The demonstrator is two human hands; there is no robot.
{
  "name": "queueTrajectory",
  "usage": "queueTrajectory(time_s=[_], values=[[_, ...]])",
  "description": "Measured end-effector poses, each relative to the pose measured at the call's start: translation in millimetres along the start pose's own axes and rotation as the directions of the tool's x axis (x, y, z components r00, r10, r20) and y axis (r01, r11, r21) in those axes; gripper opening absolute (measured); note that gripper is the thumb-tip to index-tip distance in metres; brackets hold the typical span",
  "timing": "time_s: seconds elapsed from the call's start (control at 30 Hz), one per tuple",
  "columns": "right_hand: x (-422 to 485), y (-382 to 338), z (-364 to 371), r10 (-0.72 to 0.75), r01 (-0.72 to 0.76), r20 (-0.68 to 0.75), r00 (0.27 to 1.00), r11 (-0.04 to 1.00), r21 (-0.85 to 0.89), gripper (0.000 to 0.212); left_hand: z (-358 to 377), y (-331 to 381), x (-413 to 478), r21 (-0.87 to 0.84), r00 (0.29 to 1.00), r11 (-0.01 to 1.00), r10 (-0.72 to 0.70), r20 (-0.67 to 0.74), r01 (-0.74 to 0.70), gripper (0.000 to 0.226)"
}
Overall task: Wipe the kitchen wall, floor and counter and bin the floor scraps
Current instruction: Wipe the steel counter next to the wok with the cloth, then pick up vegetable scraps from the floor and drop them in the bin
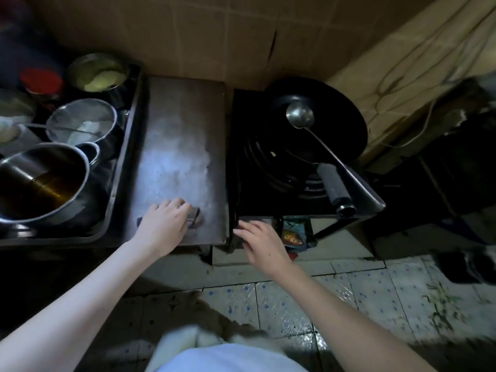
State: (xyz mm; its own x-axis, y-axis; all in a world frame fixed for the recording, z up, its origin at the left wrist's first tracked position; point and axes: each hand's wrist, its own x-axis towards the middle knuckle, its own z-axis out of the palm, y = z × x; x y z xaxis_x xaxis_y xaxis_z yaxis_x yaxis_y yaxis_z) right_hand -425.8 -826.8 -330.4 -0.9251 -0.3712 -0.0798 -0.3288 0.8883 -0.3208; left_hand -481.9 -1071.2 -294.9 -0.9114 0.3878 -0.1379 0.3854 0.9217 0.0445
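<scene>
Centrally, a dark crumpled cloth (pixel 193 217) is pressed flat under the left hand (pixel 163 224) on the grey metal counter (pixel 182 135), its long axis running left-right, while the open-fingered right hand (pixel 259 244) is held just beside.

L hand (pixel 165 224) flat, palm down; R hand (pixel 261 244) open, fingers spread

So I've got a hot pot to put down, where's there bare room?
The counter is bare beyond the left hand and its cloth. The tray is packed with pots; the wok fills the stove.
</scene>
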Motion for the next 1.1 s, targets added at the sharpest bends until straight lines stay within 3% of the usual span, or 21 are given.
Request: queueTrajectory(time_s=[0.23, 0.47, 0.7, 0.8, 0.93, 1.1], values=[[-90, 58, -18, 0.319, -0.323, -0.123, 0.94, 0.946, -0.019, 0.044, -3, 88, 14, 0.044, 0.973, 0.972, 0.232, 0.004, -0.232, 0.033], [-191, 88, -29, 0.58, -0.582, -0.224, 0.783, 0.811, 0.065, 0.046, -1, 194, 24, 0.072, 0.879, 0.877, 0.471, 0.074, -0.476, 0.037], [-267, 89, -34, 0.802, -0.82, -0.3, 0.517, 0.564, 0.094, 0.043, -7, 287, 37, 0.094, 0.664, 0.657, 0.739, 0.111, -0.748, 0.036], [-290, 85, -35, 0.879, -0.901, -0.319, 0.354, 0.411, 0.135, 0.044, -16, 319, 45, 0.122, 0.541, 0.529, 0.835, 0.105, -0.84, 0.03], [-312, 82, -35, 0.936, -0.957, -0.322, 0.143, 0.214, 0.196, 0.043, -29, 357, 64, 0.127, 0.408, 0.398, 0.911, 0.062, -0.909, 0.029], [-327, 78, -36, 0.947, -0.967, -0.319, -0.031, 0.053, 0.249, 0.042, -30, 400, 77, 0.103, 0.289, 0.282, 0.955, 0.067, -0.954, 0.034]])
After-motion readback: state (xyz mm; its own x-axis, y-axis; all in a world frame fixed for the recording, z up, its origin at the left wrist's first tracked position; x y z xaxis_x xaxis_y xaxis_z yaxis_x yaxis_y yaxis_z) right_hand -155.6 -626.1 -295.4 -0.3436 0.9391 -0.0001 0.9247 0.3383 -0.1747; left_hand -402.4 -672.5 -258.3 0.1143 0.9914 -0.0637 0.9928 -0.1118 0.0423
